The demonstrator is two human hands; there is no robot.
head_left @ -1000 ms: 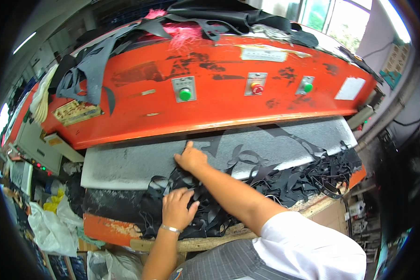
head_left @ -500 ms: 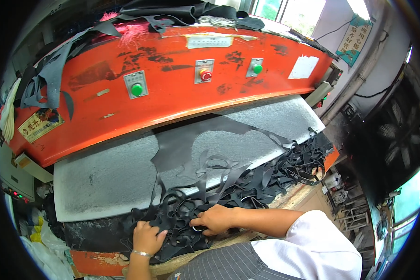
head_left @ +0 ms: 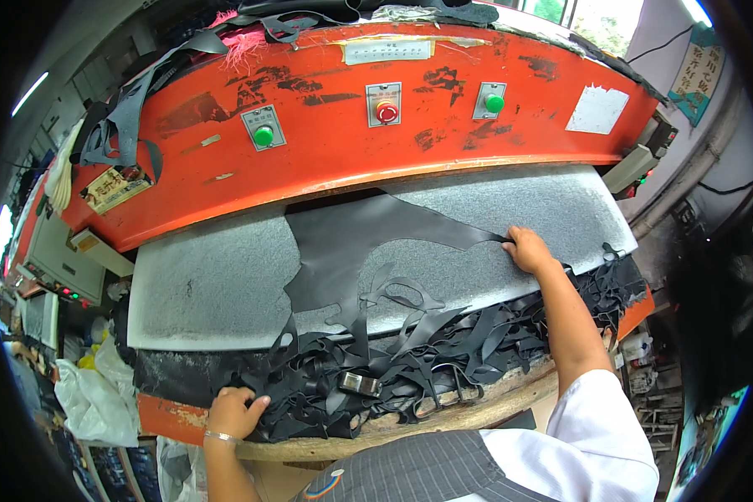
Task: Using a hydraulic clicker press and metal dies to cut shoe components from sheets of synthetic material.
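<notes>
The black sheet, smooth, thin and ragged-edged, lies on the grainy grey pad, its long axis running left to right. Its body is left of the right hand, the closer one, which pinches its tapered tip. The left hand rests near-left beside curled scraps (any grip there, I cannot tell).

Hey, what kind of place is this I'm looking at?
Probably a workshop that cuts leather or similar material: a big orange machine with push buttons, a dark sheet on its grey bed, and piled black scraps.
</notes>
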